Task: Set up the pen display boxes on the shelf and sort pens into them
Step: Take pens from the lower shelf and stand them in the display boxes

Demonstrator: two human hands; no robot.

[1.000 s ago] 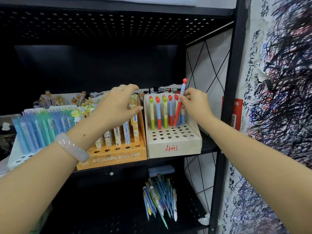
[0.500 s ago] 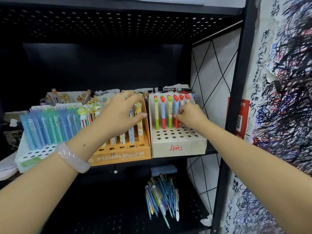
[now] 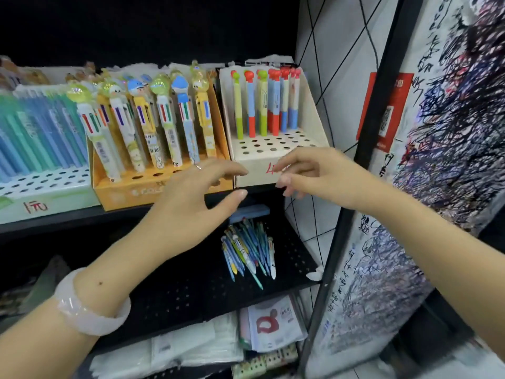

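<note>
Two empty, spread hands, left hand (image 3: 191, 203) and right hand (image 3: 314, 173), hover at frame centre before the cream display box (image 3: 276, 157) holding upright pens (image 3: 262, 102), while loose pens (image 3: 246, 253) lie lower centre; its red handwritten label is half hidden by fingers.

Wall to the right is covered in a scribbled test-paper sheet (image 3: 451, 138), with a red QR-code sticker (image 3: 386, 110) beside it. Under the bottom shelf there's a stack of clear plastic-wrapped packets (image 3: 191, 348) and a white booklet with a red logo (image 3: 276, 324).
</note>
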